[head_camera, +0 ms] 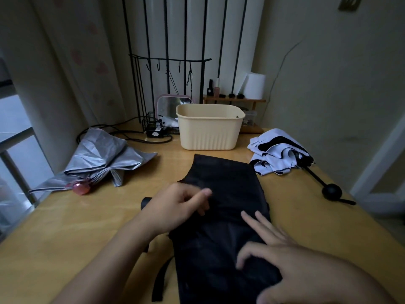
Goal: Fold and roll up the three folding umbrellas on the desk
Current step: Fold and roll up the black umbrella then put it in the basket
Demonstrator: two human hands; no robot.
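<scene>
A black folding umbrella (221,194) lies flattened lengthwise in the middle of the wooden desk (65,227), its strap (161,281) trailing off at the near left. My left hand (175,205) rests on its left side with loosely curled fingers; whether it pinches the cloth I cannot tell. My right hand (285,260) lies over the near part, fingers spread and straight. A silver umbrella (103,159) with a pink handle (80,187) lies crumpled at the left. At the right lies a white-and-black umbrella (278,154), with its black shaft and round knob (331,191).
A cream plastic tub (209,128) stands at the back centre of the desk. Behind it are a black wire rack (153,128), cables, a mirror and a small wooden shelf (234,99) with bottles and a paper roll. A window is at the left.
</scene>
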